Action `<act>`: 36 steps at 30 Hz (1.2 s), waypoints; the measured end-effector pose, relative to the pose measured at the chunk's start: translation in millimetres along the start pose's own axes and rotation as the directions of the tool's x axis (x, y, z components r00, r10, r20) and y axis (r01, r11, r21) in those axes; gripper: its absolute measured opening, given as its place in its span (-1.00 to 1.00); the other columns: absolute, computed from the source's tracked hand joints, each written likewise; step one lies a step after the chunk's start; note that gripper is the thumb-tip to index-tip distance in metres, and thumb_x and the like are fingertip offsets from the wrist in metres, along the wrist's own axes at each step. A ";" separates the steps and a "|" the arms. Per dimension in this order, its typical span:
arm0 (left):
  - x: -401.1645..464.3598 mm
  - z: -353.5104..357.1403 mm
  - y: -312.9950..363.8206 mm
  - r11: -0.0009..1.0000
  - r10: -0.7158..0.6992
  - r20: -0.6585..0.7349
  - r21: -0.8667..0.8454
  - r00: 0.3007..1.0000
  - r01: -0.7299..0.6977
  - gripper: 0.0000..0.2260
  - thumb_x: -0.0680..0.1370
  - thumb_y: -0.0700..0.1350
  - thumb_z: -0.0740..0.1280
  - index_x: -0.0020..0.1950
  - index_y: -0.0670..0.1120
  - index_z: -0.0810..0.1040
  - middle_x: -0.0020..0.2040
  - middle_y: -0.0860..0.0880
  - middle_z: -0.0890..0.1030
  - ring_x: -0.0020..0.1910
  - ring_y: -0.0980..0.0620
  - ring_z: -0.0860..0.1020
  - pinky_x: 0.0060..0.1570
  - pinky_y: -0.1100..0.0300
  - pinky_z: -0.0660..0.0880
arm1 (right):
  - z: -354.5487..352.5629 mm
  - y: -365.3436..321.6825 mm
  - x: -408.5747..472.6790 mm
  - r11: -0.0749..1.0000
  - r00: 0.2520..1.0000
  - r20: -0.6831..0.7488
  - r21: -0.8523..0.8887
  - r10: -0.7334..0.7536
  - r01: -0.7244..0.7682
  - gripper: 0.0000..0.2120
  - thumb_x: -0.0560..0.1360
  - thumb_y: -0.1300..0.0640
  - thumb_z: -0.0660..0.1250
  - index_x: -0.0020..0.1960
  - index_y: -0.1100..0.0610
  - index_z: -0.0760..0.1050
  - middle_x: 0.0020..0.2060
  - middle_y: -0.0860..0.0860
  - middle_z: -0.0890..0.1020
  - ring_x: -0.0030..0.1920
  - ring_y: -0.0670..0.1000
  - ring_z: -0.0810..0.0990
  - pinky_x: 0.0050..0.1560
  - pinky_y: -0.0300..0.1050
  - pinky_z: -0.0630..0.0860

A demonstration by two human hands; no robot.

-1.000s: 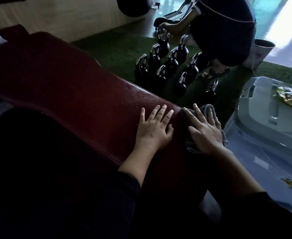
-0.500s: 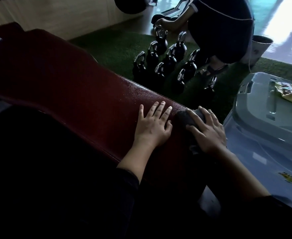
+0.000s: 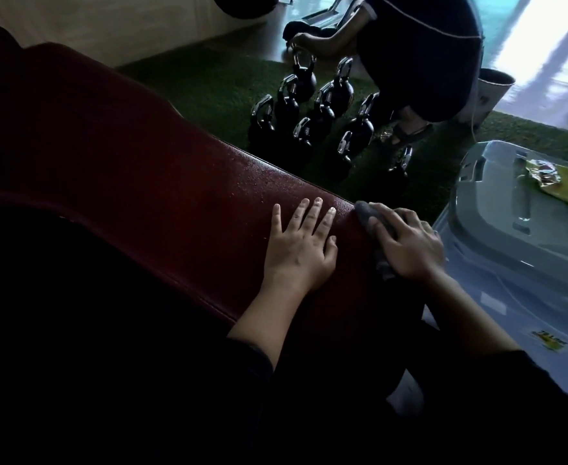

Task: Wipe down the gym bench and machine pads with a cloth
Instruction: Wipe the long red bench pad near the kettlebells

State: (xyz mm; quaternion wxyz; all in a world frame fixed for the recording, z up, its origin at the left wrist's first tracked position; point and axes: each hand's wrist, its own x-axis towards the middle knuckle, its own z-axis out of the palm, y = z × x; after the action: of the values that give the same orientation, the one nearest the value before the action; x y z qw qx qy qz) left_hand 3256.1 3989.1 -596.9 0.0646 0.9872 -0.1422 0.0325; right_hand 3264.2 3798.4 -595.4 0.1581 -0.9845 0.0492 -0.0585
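Observation:
A long dark red padded bench (image 3: 135, 169) runs from the upper left down to the middle of the view. My left hand (image 3: 301, 245) lies flat on its top near the right end, fingers straight and spread. My right hand (image 3: 406, 243) holds a dark grey cloth (image 3: 366, 213) against the bench's right end edge, fingers curled over the bunched cloth. Part of the cloth hangs below my palm.
Several black kettlebells (image 3: 312, 119) stand on green turf beyond the bench. A crouching person in dark clothes (image 3: 416, 52) reaches toward them. A clear plastic storage bin with a grey lid (image 3: 524, 236) sits close on the right, a yellow packet (image 3: 557, 182) on top. A small bucket (image 3: 492, 87) stands behind.
My right hand has slid the cloth along the bench's end edge toward the far corner, its fingers curling tighter over the cloth. My left hand stays flat in place.

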 end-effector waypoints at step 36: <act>-4.0 -3.5 -0.8 1.000 0.009 0.003 -0.025 1.000 -0.009 -0.49 0.66 0.03 -0.09 0.59 -0.01 -0.14 0.59 0.04 -0.15 0.56 0.07 -0.19 0.48 -0.12 -0.30 | 4.8 7.9 13.3 0.996 0.998 0.026 0.073 -0.056 0.054 -0.64 0.63 -0.17 0.02 0.41 -0.37 0.21 0.43 -0.12 0.34 0.44 0.05 0.25 0.41 0.02 0.17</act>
State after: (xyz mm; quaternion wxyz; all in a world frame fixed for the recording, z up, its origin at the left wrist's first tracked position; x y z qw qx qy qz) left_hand 3252.3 3991.5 -593.9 0.0767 0.9857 -0.1470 0.0294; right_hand 3277.3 3790.9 -601.1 0.1924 -0.9798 0.0177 -0.0508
